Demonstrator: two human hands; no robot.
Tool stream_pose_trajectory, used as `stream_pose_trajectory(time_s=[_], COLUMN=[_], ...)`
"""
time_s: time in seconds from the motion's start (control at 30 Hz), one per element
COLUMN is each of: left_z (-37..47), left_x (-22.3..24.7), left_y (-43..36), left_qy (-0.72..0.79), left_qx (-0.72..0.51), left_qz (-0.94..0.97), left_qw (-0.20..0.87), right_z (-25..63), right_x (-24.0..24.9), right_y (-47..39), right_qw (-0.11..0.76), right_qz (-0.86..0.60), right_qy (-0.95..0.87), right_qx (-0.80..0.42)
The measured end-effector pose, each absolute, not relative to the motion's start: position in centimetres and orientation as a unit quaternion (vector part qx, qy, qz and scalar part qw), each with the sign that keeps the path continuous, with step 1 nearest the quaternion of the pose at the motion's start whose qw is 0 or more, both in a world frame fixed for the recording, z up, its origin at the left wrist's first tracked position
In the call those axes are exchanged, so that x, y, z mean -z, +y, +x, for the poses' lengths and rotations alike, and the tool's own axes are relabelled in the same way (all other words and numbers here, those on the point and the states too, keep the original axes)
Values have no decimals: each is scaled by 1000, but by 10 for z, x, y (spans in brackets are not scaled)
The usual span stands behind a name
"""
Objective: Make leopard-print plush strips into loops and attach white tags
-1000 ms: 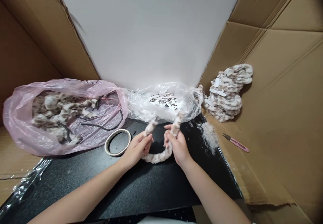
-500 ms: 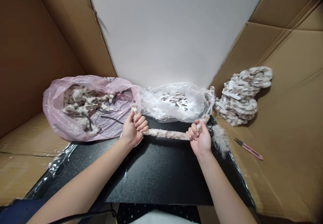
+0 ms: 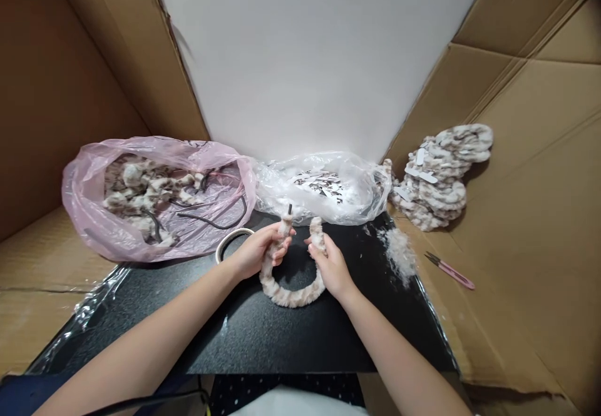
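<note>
A fluffy beige-and-white plush tube is bent into a U over the black tabletop, its two ends pointing away from me. My left hand is closed around its left arm, and a short dark cord tip pokes out of that end. Around the right arm, close to its end, my right hand is closed. The two ends stand a small gap apart. Just left of my left hand lies a roll of tape, partly hidden by it.
A pink plastic bag with plush pieces and dark cords lies at left. Beside it is a clear bag of white printed tags. At right are stacked plush loops, a fluff pile and pink-handled thread snips. Cardboard walls flank the black table.
My hands have come together, bending the plush tube from a straight stretch into a U. The dark cord tip and the tape roll are now visible. The view has shifted slightly.
</note>
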State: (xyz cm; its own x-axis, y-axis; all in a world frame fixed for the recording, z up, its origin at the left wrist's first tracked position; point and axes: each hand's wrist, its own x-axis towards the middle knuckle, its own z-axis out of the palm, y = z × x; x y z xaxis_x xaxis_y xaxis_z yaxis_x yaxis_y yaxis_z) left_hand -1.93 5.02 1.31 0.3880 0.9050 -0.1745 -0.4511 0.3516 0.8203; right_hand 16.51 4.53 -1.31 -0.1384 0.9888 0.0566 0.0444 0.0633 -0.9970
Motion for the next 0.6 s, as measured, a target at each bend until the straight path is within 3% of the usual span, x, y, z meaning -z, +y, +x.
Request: stream_pose_trajectory(time_s=[0.2,0.43,0.6], left_z=[-13,-4,-2], left_x=[-5,-12,-12], left_y=[47,39,33], left_qy=[321,375,382], left_qx=[-370,-521,-511], left_qz=[338,431,524], left_qw=[804,634,564], right_z=[168,164,164], right_x=[7,1,1], right_y=[46,38,35], right_qw=[511,507,465], right_qz=[-437,-382,-381], right_qy=[-535,-554,-619], right_qx=[-512,-538,-506])
